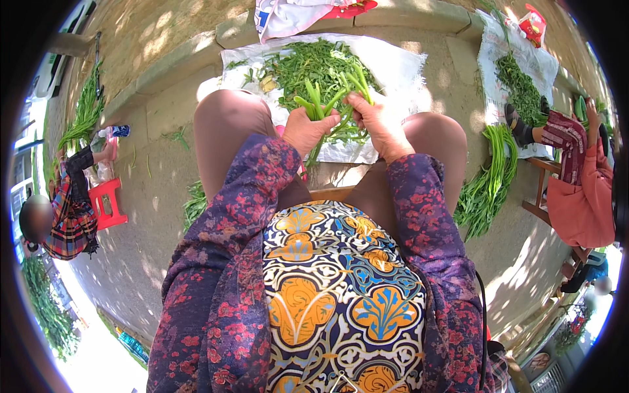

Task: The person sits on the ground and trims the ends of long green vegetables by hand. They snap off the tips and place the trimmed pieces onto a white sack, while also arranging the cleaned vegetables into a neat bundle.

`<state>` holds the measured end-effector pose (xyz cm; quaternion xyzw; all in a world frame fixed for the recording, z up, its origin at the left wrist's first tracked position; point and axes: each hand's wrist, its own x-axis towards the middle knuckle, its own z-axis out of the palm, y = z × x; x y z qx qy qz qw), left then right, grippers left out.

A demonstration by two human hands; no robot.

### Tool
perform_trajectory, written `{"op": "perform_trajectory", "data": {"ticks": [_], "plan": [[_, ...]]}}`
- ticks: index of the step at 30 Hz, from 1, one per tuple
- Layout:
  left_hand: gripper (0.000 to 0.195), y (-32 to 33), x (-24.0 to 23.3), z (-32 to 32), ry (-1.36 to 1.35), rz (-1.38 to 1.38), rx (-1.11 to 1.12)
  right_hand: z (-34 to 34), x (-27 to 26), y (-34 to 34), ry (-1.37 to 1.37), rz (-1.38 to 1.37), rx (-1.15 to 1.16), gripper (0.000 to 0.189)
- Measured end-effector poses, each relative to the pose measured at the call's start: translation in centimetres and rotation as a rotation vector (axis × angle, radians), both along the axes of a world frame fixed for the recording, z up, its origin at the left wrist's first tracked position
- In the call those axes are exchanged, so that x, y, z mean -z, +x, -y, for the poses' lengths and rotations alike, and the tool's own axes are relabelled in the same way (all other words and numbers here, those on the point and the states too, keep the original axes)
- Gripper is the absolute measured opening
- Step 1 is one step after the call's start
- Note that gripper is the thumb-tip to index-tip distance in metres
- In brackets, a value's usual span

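Note:
My left hand (310, 128) grips a small bundle of green stalks (314, 98), their thick ends poking up past the thumb. Close beside it, my right hand (376, 120) pinches more green stems (361, 83) between thumb and fingers. Some leafy stem parts hang between and below the two hands. Beyond them, a heap of green leaves (314, 61) is spread over a white woven sheet (400, 56) on the ground. A yellowed leaf (268, 83) lies at the heap's left side. My hands partly cover the heap's near edge.
Long-stemmed greens (486, 186) lie on the ground at right, others (194, 204) by my left leg. A person (575, 191) sits at right near another leaf-covered sheet (491, 54). At left, a person (69, 211) sits by a red plastic stool (107, 204). A stone kerb (172, 64) runs behind.

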<state>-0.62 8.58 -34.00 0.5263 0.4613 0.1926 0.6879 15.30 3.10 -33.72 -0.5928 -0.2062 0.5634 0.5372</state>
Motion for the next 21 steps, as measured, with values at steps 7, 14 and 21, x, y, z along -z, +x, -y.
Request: {"op": "perform_trajectory", "data": {"ticks": [7, 14, 21], "plan": [[0.016, -1.8, -0.3, -2.8, -0.154, 0.196, -0.216, 0.0, 0.7, 3.1, 0.235, -0.355, 0.144, 0.016], [0.019, -4.1, -0.8, -5.3, -0.259, 0.447, -0.313, 0.5, -0.1, 6.8, 0.33, -0.595, 0.363, 0.012], [0.021, -5.1, -1.2, -6.1, -0.338, 0.541, -0.342, 1.0, -0.7, 9.0, 0.306, -0.481, 0.494, 0.015]]}}
